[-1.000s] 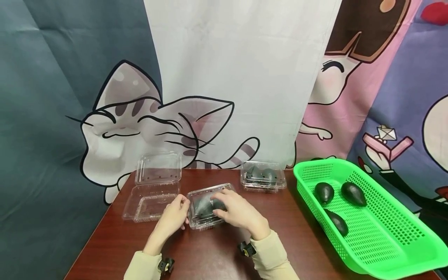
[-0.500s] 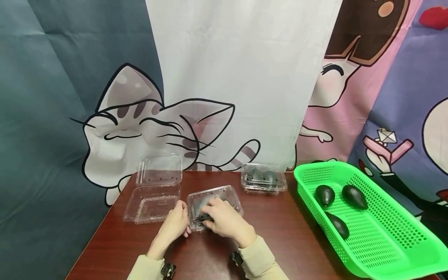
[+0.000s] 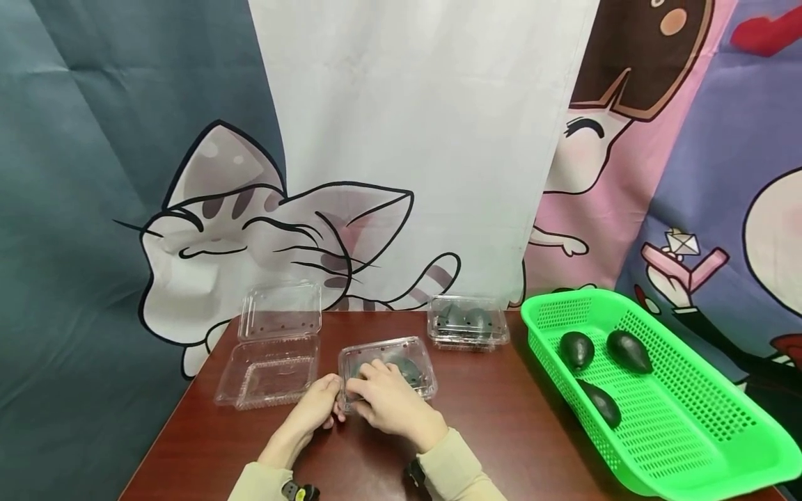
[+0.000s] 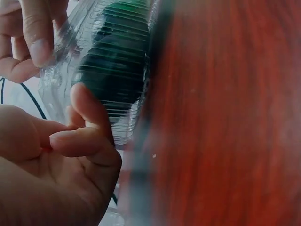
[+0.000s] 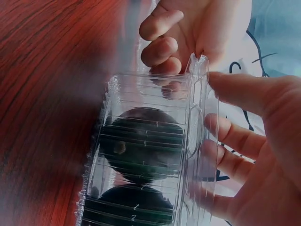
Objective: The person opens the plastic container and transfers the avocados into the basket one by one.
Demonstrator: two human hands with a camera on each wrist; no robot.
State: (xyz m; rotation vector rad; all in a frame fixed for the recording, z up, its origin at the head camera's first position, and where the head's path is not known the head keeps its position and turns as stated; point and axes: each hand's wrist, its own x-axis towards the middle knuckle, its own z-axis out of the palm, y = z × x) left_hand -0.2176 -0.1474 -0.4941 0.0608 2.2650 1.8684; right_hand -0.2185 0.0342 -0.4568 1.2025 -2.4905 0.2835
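Note:
A clear plastic clamshell box (image 3: 422, 355), lid down, lies tilted on the table between both hands. Dark avocados (image 5: 143, 143) show through its ribbed wall. At the box's near left corner my left hand (image 3: 319, 402) pinches the rim between thumb and forefinger, its other fingers curled below. My right hand (image 3: 396, 403) lies over the lid's near left part, fingers fairly straight and spread, pressing on lid and rim. In the right wrist view the right fingertips (image 5: 218, 125) touch the lid's edge. The right hand hides part of the lid and the avocados under it.
To the left stands an open clamshell box (image 3: 276, 369), its lid raised. Another shut clamshell box (image 3: 468, 327) with avocados stands at the back. A green plastic basket (image 3: 683, 445) on the right holds three avocados (image 3: 629, 351). A printed cloth (image 3: 426, 139) hangs behind the table.
My right hand has moved left across the lid, from its middle to the near left corner. My left hand stays at the box's left edge. The view has shifted slightly.

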